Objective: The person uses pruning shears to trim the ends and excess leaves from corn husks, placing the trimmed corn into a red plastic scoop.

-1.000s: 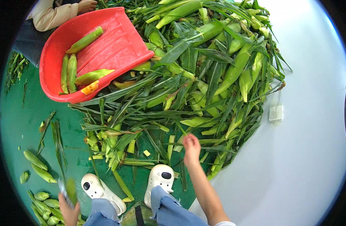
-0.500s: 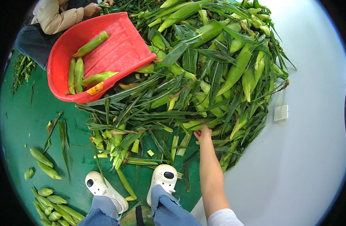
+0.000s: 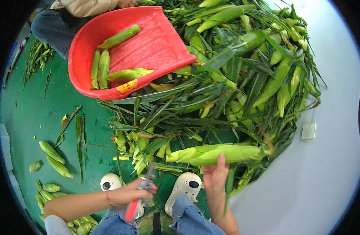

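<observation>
A long green ear of corn in its husk [image 3: 211, 154] lies level across my right hand [image 3: 217, 174], thumb over its near side. Its cut stem end points left, its brownish silk tip right. To the left, my left hand [image 3: 133, 192] is wrapped round a pair of pruning shears [image 3: 145, 185] with a red handle; motion blurs them. The blades stand a little short of the corn's stem end, not touching it.
A big pile of corn and leaves [image 3: 242, 78] fills the far right, against a pale wall with a socket [image 3: 308, 131]. A red scoop-shaped tub [image 3: 121, 92] holds several ears. More ears [image 3: 50, 188] lie lower left on the green floor. Another person's sleeve [image 3: 86, 7] shows at the far left.
My right hand has come back from the pile with an ear of corn. My left hand has entered the view holding the shears. The whole scene has shifted rightward.
</observation>
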Tool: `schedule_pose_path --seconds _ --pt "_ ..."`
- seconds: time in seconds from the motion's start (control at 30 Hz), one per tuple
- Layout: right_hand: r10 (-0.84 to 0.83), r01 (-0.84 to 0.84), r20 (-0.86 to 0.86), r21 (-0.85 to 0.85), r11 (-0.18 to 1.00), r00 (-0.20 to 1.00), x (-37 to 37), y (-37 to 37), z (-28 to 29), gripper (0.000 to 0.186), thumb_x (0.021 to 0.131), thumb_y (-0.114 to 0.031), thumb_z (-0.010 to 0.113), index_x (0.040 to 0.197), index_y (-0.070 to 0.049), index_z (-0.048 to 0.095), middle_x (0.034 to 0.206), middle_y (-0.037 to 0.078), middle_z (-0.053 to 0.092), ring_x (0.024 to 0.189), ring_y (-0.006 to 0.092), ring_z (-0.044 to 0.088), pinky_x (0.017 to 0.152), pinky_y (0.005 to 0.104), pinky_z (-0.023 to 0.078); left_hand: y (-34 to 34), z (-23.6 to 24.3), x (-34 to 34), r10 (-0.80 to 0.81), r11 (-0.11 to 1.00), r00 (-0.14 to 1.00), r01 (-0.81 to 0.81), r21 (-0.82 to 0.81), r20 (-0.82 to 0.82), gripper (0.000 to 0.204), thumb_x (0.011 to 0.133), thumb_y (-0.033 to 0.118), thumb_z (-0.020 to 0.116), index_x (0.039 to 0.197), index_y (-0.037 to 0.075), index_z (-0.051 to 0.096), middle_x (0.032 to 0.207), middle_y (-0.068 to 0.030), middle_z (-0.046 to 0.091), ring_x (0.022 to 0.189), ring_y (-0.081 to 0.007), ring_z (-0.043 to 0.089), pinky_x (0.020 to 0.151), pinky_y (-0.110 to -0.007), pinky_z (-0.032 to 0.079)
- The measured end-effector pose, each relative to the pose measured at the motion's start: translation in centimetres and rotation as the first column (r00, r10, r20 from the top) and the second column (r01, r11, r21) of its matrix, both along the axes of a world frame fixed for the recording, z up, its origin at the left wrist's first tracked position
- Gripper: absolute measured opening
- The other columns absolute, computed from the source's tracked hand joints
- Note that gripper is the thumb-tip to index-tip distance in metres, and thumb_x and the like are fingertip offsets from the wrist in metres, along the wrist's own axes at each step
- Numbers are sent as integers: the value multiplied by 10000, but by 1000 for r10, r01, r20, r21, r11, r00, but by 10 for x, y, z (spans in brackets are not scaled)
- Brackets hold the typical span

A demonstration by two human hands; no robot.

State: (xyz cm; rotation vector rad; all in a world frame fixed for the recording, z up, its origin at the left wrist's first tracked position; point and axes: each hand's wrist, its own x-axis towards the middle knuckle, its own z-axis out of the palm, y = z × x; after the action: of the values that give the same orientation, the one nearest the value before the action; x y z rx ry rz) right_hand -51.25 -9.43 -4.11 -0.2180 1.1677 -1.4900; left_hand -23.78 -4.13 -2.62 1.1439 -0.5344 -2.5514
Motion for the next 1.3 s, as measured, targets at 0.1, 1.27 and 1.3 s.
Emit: schedule_pose_path --seconds 0.1,1.27,1.3 --pt "-112 112 -76 -5 994 991 18 -5 13 409 864 -108 600 1228 -118 413 1151 60 517 1038 216 549 902 407 478 -1 0 -39 53 995 988 -41 89 -146 765 816 98 600 1427 75 140 1193 -83 443 1132 -190 465 1008 -333 345" --pt "657 -696 -749 428 577 84 -10 1 31 603 803 -346 648 1294 -65 439 1111 163 608 955 291 624 834 353 486 -42 -3 -7 -150 560 896 425 -711 418 858 658 193 634 1361 -40 200 1078 -221 439 1054 -348 449 923 -365 383" --pt "640 -694 -768 483 534 -42 -8 1 37 612 785 -360 672 1281 -69 462 1119 161 607 978 290 619 838 361 487 -45 -6 -10 -184 563 892 439 -700 412 866 668 202 625 1363 -57 179 1121 -231 428 1100 -355 431 955 -365 369"
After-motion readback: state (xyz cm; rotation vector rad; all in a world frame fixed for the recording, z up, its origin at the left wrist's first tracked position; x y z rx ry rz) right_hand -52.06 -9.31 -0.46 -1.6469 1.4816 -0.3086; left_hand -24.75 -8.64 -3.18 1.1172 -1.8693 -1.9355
